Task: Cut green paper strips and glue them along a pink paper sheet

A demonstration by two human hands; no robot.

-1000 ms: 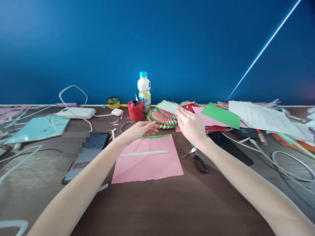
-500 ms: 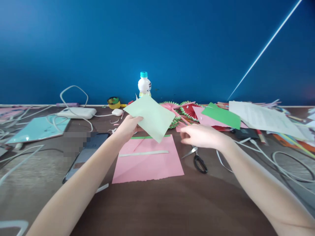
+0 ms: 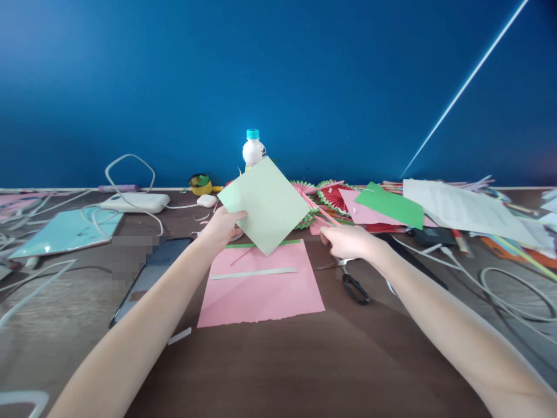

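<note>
Paper [image 3: 265,203], pale green, is pinched at one corner by the left hand [image 3: 221,227] above the table's [image 3: 282,371] middle; the right hand [image 3: 348,241], fingers loosely curled, hovers beside scissors [image 3: 350,281].

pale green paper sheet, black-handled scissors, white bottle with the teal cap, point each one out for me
pale green paper sheet [image 3: 266,204], head view, on the middle of its flat face.
black-handled scissors [image 3: 354,288], head view, on the handle loop.
white bottle with teal cap [image 3: 253,148], head view, on the white shoulder below the cap.
</note>
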